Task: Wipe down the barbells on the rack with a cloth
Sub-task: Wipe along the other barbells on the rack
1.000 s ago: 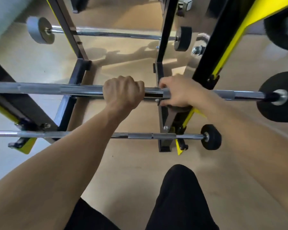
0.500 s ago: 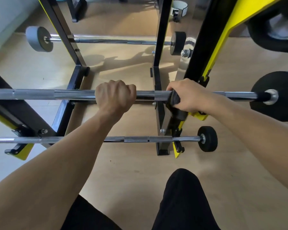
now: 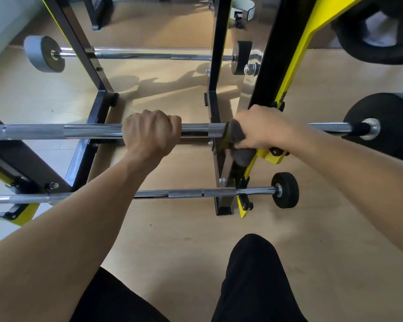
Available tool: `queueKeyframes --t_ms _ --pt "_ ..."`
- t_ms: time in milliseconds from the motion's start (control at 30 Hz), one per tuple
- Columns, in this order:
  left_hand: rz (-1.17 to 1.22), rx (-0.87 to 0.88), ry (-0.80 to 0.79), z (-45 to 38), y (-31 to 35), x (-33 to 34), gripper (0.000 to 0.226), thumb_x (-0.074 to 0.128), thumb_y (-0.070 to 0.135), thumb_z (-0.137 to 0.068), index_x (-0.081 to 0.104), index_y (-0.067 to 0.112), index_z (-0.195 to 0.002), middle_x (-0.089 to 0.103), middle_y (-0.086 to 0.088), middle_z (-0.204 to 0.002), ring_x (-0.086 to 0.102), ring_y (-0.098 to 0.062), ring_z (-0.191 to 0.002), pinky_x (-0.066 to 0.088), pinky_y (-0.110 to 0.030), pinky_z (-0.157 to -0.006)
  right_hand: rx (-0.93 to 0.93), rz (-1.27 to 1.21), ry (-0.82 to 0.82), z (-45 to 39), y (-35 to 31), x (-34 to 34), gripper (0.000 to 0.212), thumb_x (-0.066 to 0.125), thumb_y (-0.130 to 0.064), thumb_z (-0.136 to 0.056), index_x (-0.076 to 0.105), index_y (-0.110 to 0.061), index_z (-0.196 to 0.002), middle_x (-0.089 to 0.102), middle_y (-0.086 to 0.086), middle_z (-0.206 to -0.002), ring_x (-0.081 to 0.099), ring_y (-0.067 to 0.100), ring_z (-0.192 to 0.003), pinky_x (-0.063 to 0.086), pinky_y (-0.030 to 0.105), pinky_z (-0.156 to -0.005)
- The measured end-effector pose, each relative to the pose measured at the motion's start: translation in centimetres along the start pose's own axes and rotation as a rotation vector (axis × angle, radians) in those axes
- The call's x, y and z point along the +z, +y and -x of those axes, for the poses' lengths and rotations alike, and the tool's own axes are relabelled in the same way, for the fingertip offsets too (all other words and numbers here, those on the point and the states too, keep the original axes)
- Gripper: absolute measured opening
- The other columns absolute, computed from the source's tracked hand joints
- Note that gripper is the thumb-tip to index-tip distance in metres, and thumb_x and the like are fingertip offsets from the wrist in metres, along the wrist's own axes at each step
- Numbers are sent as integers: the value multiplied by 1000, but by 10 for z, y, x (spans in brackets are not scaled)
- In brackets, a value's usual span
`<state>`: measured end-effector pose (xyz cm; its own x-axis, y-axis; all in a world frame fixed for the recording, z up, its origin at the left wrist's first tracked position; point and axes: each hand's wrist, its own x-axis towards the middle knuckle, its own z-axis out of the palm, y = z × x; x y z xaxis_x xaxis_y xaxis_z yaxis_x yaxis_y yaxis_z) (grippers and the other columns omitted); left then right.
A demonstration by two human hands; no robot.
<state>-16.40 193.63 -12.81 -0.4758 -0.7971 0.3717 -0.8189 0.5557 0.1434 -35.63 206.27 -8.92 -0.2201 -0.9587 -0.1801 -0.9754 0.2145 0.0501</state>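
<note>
The upper barbell (image 3: 91,131) crosses the middle of the frame on the black-and-yellow rack (image 3: 265,73), and against the frame half a second back more of the dark grey cloth (image 3: 236,133) shows, bunched round the bar right of centre with a tail hanging below, while the right hand (image 3: 263,129) sits slightly further right. That hand's fingers are curled round cloth and bar together, and the left hand (image 3: 151,133) is a tight fist closed over the bare shaft at centre as before. A lower barbell (image 3: 186,193) lies beneath, another barbell (image 3: 149,56) across the upper frame, above the wooden floor (image 3: 172,233).
</note>
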Motion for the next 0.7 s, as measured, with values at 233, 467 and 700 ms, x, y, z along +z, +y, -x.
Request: queueKeyframes --t_ms 233,467,700 --pt "-35 -11 -15 1 6 -2 49 37 32 -91 46 11 -48 48 -11 -53 47 -30 -52 30 -31 -56 8 7 44 -4 -13 -3 25 73 -38 -82 59 -21 -93 57 -4 -80 58 16 -74 45 26 -56" --pt "-24 39 -28 2 4 -6 49 33 36 -95 40 17 -51 54 -10 -58 52 -30 -55 34 -33 -59 -165 -83 171 -39 -83 2 33 69 -40 -84 58 -21 -108 62 2 -95 60 24 -86 47 37 -71" --pt "14 20 -5 2 1 -4 50 37 30 -89 39 12 -43 54 -14 -51 53 -32 -50 33 -31 -54 -214 355 286 13 12 11 21 60 -25 -90 52 -19 -109 59 2 -100 56 21 -93 42 39 -84"
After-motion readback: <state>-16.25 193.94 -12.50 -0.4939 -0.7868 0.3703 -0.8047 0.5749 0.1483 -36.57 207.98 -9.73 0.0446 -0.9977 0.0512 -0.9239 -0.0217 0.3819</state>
